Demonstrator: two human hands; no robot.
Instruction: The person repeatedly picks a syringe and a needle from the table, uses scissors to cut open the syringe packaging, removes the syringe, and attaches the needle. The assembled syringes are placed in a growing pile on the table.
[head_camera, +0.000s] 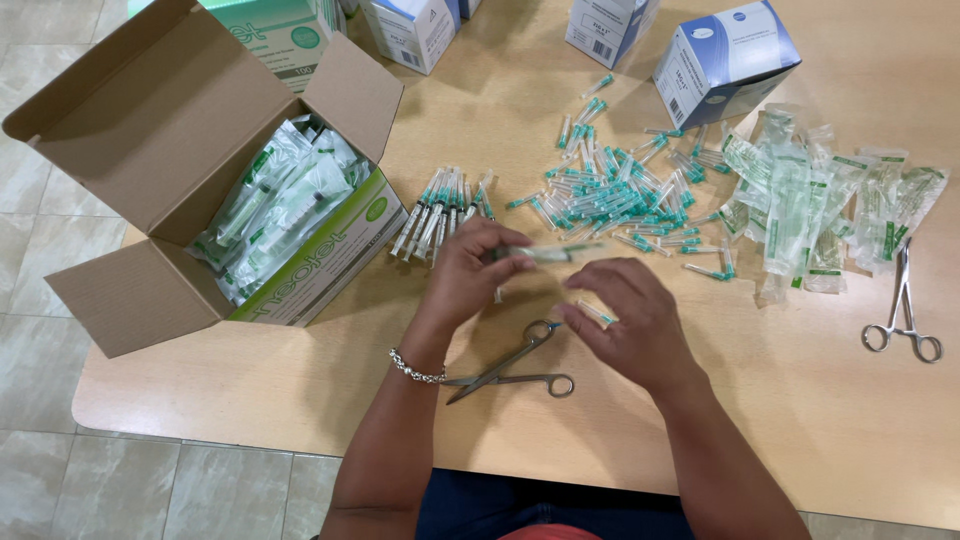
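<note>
A thin clear syringe (545, 253) is held in the left hand (470, 272), with the fingers (510, 262) pinched shut on one end. It is kept level, just above the surface (800, 400), between the two hands. A small capped needle (598, 314) is gripped by the curled fingers of the right hand (630, 325). A bead bracelet (415, 370) is worn on the left wrist.

A pair of steel scissors (512, 368) is laid open on the surface right under the hands. A neat row of syringes (440, 212) is set just behind the left hand. A big heap of green-capped needles (620, 195) is spread behind the right hand. A pile of torn wrappers (820, 200) is seen further to the right, and a steel clamp (903, 315) is laid beside it, well apart from the hands.

An open cardboard box (150, 150) full of wrapped syringes (285, 205) is placed at the left edge. Small blue and white boxes (725, 60) are stood at the far side.
</note>
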